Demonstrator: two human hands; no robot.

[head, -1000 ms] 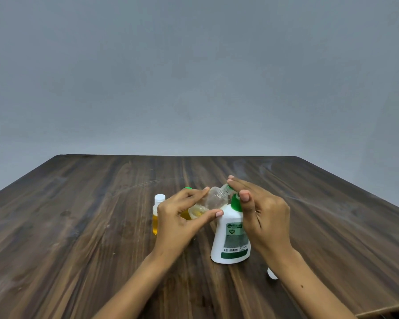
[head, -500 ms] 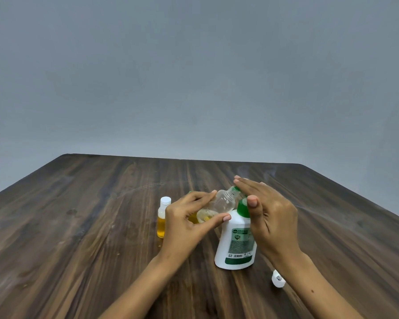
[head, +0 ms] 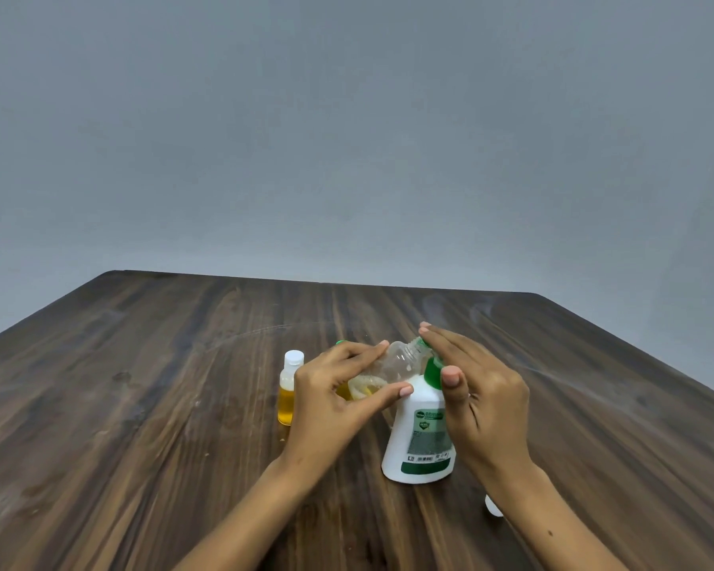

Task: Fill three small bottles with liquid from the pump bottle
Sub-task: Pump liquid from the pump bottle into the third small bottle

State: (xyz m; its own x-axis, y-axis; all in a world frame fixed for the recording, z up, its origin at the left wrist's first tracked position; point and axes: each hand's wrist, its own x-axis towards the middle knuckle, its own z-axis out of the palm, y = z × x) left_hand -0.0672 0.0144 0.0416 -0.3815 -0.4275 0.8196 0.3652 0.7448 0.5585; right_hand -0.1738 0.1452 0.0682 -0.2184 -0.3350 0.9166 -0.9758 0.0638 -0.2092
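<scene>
The pump bottle (head: 421, 434), white with a green label and green pump head, stands upright on the tabletop (head: 141, 405), near the lower middle of the view; the right hand (head: 479, 397) lies over its pump head, fingers straight and close together, pointing toward 10 o'clock, the thumb (head: 452, 381) against the green collar; a clear bottle (head: 396, 364), uncapped, is held tilted by the left hand (head: 334, 393), its mouth up at the pump's spout toward 2 o'clock and its base down toward 8 o'clock, with a little yellow liquid pooled in the low end; the left hand's fingers curl round the body of this bottle, forefinger along the top and thumb beneath, the thumb tip just beside the pump bottle's shoulder; at 9 o'clock from the left hand a capped bottle (head: 290, 387), with a white cap and yellow liquid filling its lower half, stands upright on the tabletop, close to the hand but apart from it; a bit of green (head: 340, 343) shows just behind the left hand's knuckles, too hidden to tell what it is; at 5 o'clock from the pump bottle a small white thing (head: 492, 506) lies on the tabletop, mostly hidden by the right forearm.
</scene>
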